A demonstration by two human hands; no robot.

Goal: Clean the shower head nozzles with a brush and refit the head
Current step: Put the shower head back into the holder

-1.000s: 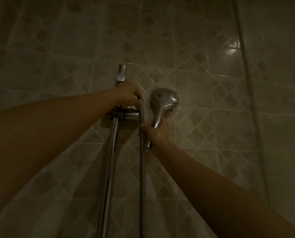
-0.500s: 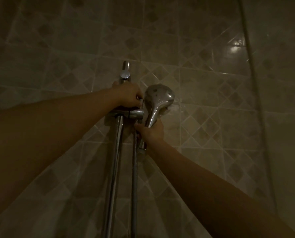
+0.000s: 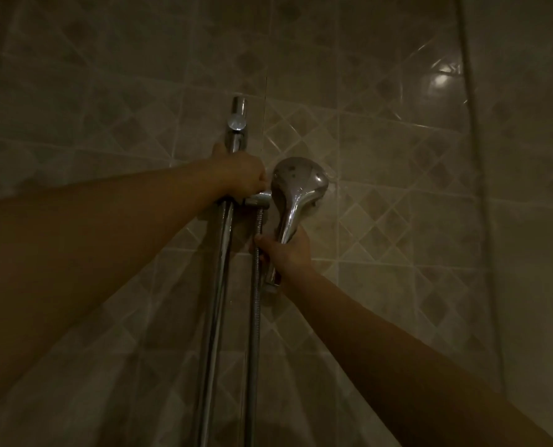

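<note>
In a dim shower stall, a person's left hand (image 3: 240, 179) curls its fingers round the upright chrome rail (image 3: 217, 285), just above the bracket (image 3: 258, 199). A metal hose (image 3: 255, 301) hangs down beside the rail. To the right, the right hand (image 3: 286, 253) wraps its fingers round the handle of the shower head (image 3: 298, 185), holding it upright, its back to the camera, just beside the bracket against the tiled wall (image 3: 397, 221).

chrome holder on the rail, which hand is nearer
Left. The left hand grips the chrome rail beside the chrome holder; the right hand, lower, holds the round chrome shower head.
</note>
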